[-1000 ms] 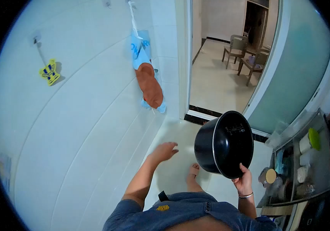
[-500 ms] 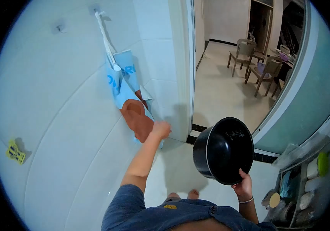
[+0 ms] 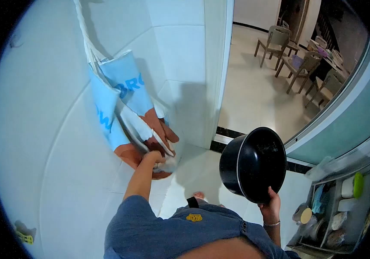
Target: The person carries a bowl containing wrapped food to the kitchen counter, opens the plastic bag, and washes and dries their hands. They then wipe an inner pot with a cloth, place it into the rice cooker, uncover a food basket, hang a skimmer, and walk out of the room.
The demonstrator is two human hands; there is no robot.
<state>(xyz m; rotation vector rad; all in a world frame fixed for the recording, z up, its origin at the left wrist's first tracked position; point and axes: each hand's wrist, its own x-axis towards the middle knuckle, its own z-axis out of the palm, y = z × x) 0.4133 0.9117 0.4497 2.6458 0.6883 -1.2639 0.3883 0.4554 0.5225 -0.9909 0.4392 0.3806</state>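
Head view: black pot (image 3: pixel 254 166) sits right of centre, held off the floor (image 3: pixel 184 203), tipped, mouth turned toward the right of the frame. Right hand (image 3: pixel 271 206), lower right of centre, has it by the lower rim: grip closed, thumb inside, fingers behind. Left hand (image 3: pixel 151 159), left of centre, is at the lower folds of a blue-and-brown cloth (image 3: pixel 126 84) hanging by a white strap (image 3: pixel 81 26) along the wall (image 3: pixel 47 129). Fingertips blur into the folds and a whitish patch; can't tell if that grip pinches anything.

Doorway frame (image 3: pixel 218 77) and chairs (image 3: pixel 277 38) upper right; rack (image 3: pixel 323 251) with containers lower right, apart from the pot.

Risks, my judgement: pot hangs on one rim hold, so its weight could twist it out of the fingers and drop it on the floor. Swinging right while attending to the cloth could knock it on the frame or rack. A hard left tug could bring the strap off its support, which is out of frame. Loose folds could snag the left fingers.
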